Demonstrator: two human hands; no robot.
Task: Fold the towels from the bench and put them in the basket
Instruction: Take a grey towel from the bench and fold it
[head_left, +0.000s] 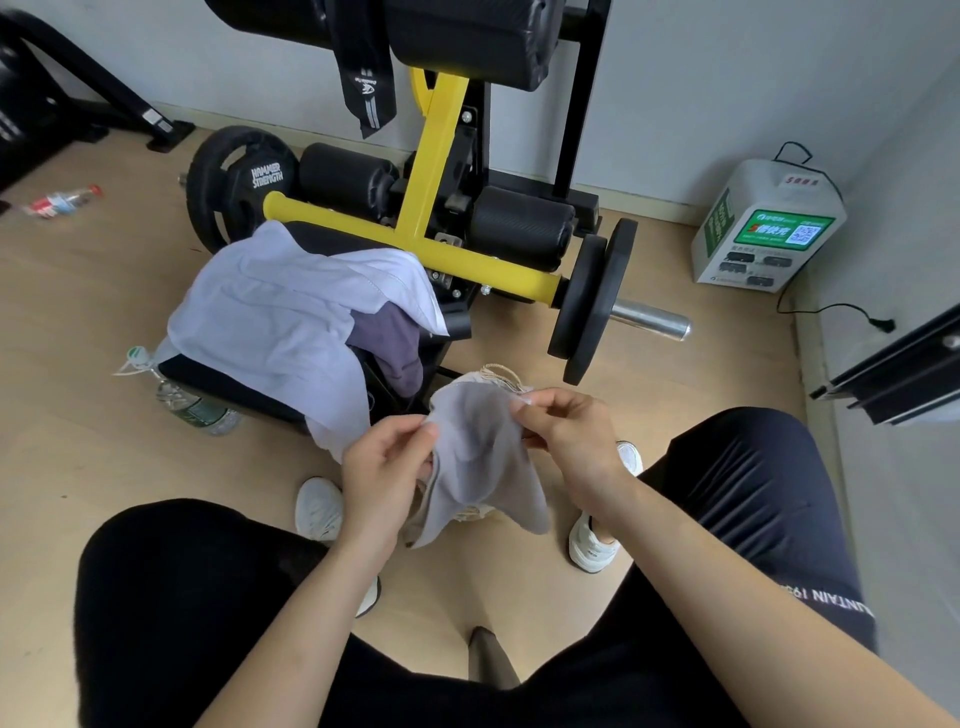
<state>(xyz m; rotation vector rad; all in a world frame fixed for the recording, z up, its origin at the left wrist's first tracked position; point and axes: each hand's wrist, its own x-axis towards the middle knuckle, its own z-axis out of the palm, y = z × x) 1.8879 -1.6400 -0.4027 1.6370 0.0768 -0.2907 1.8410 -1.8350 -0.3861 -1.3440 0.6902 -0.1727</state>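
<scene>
1. A grey towel (483, 457) is pinched at its upper corners, one by the left hand (384, 467) and one by the right hand (566, 431), with thumb and fingers clamped on the cloth.
2. It is held over the basket (496, 375), just beside the bench (208, 382); bare floor (675, 374) is seen rightward.
3. The towel hangs slack, its long axis running down toward the person.

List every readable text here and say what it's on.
"HAMMER STRENGTH": black weight plate.
"UNTAIN 19", upside down, cut off: black shorts.
Red digits and green label on white box: too blurred.
Print on hanging black strap: too small.
Label on lying bottle: blurred.
</scene>
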